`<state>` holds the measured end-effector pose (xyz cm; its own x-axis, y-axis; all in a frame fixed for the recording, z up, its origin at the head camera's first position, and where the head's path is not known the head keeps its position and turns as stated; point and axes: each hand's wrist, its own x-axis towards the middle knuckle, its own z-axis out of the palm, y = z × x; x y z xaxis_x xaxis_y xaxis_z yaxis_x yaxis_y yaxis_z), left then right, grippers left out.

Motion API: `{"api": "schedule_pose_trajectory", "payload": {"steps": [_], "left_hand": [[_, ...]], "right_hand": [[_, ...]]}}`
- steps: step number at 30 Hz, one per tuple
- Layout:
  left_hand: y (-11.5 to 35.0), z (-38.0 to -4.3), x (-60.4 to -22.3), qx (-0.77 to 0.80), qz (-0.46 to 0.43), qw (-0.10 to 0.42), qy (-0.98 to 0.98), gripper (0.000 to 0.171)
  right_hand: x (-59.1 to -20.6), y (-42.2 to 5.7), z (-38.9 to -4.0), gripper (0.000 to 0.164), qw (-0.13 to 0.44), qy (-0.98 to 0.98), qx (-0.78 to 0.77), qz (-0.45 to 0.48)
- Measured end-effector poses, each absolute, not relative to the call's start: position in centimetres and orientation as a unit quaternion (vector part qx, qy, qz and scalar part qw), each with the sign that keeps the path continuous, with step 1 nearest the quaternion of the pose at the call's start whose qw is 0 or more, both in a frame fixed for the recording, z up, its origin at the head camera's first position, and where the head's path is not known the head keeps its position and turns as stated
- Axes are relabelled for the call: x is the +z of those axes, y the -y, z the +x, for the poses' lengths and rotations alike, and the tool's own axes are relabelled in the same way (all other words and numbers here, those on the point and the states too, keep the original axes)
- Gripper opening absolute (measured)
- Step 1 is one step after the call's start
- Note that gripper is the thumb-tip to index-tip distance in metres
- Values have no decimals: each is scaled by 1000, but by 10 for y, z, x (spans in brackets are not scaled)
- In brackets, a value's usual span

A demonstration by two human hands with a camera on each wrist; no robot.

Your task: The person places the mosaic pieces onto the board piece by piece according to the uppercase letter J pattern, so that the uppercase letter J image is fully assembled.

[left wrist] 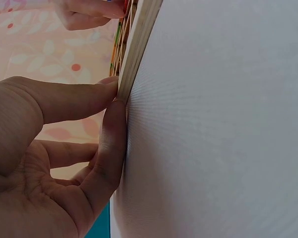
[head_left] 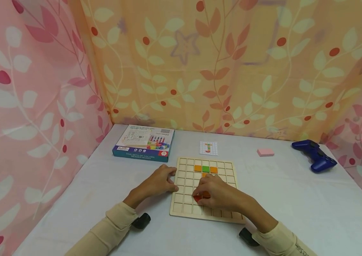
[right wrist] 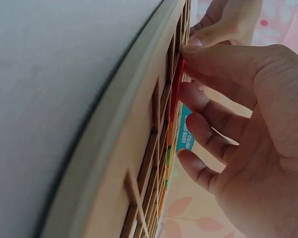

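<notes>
A wooden grid board (head_left: 178, 208) lies flat on the white table. My left hand (head_left: 158, 182) holds the board's left edge, thumb and index finger meeting at the rim in the left wrist view. Over the lower middle of the board, my right hand (head_left: 217, 192) pinches a red piece (head_left: 197, 199) between thumb and fingers, low against the grid. Near the top of the grid, a green tile (head_left: 205, 169) sits between an orange tile (head_left: 198, 168) and another orange tile (head_left: 214, 170). More orange shows below the green one, partly covered by the right hand.
Behind the board lies a small pattern card (head_left: 209, 148). A flat game box (head_left: 143, 144) is at the back left. To the right are a pink block (head_left: 265, 153) and a blue game controller (head_left: 314, 155). Patterned curtains (head_left: 181, 64) enclose the table.
</notes>
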<state>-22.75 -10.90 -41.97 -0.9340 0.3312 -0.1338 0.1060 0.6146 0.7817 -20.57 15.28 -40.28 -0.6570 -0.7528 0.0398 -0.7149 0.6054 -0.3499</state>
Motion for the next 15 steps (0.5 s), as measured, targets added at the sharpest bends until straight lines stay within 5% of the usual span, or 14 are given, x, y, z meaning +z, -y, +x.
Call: {"api": "schedule_pose_trajectory", "payload": {"steps": [15], "left_hand": [[109,-226,-419,422,115,137,-889,76]], "right_hand": [[-403,-201,-200,24,30,-909,-207,-361]]}}
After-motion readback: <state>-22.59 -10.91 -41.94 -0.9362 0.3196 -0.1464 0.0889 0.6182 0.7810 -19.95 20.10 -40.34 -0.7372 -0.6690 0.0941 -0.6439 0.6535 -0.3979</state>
